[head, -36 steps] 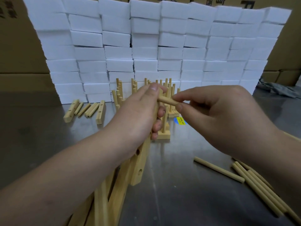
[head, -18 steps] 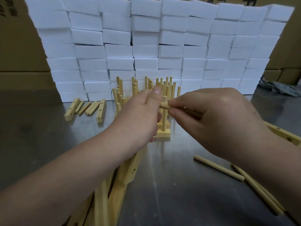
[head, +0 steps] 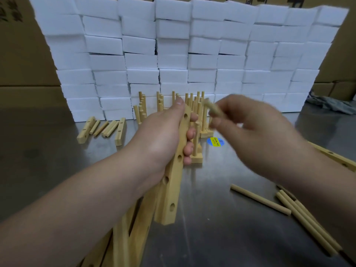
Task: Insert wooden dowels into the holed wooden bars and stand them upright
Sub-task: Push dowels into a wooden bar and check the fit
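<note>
My left hand (head: 165, 137) grips a holed wooden bar (head: 173, 182) held lengthwise, holes facing right, its near end just above the table. My right hand (head: 248, 132), blurred by motion, pinches a wooden dowel (head: 212, 109) close to the bar's top hole, its tip apart from the bar. Behind my hands stands a cluster of finished bars with upright dowels (head: 196, 110). One of them (head: 196, 149) stands just right of my left fingers.
Loose dowels (head: 260, 199) lie on the steel table at right, with another holed bar (head: 335, 157) beyond my right wrist. More bars (head: 123, 239) lie under my left forearm. Short bars and dowels (head: 104, 129) lie at back left before a wall of white foam blocks (head: 173, 54). A blue-yellow sticker (head: 215, 141) sits centre.
My right hand has drawn the dowel away from the bar, up and to the right. My left hand has turned the bar so its row of holes shows.
</note>
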The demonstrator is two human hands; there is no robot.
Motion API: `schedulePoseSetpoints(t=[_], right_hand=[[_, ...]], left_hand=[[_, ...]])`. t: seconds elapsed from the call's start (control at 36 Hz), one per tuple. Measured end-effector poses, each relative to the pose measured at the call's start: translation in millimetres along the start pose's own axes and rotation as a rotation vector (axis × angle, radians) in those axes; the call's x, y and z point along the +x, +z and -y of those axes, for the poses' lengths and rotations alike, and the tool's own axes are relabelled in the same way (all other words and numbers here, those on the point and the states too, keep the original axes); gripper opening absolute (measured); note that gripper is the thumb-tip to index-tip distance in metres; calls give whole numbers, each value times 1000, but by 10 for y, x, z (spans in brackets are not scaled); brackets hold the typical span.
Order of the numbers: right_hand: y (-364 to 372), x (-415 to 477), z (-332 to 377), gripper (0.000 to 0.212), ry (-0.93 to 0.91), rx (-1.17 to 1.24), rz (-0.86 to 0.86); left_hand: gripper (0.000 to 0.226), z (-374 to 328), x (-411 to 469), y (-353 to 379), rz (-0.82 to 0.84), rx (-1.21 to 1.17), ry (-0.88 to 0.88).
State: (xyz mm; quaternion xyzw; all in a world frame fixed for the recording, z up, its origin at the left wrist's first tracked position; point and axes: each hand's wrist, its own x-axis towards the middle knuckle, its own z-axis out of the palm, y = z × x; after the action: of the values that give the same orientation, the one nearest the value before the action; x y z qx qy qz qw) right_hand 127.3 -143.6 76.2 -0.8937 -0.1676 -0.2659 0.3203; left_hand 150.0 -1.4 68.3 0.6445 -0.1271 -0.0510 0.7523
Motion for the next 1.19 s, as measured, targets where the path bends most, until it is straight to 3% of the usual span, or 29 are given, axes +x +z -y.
schedulePoseSetpoints(t=[0.11,0.28,0.5,0.67,0.81,0.92,1.11,1.19], right_hand=[[-120,20,11,11,10,249,-254],[-93,11,114,17,124,605,-182],[-121,9,130,11,109,665,-190],[-90,18,100,22,169,568,-72],[-77,10,77,19,167,387,-56],[-72,-15,100,7,68,144,-29],[-117,-8,67,31,-207,-212,30],[-137,-3,55,31,-276,-360,22]], left_hand=[[42,29,16,-9,34,-30,-63],[42,15,28,-15,59,-54,-74],[43,15,48,-45,64,-41,-55],[39,-4,67,-65,5,-49,-54],[36,-25,66,-73,-25,-38,-36],[36,-12,56,-58,-31,53,-3],[35,-2,41,-49,-38,169,60],[33,-2,26,-38,-56,210,83]])
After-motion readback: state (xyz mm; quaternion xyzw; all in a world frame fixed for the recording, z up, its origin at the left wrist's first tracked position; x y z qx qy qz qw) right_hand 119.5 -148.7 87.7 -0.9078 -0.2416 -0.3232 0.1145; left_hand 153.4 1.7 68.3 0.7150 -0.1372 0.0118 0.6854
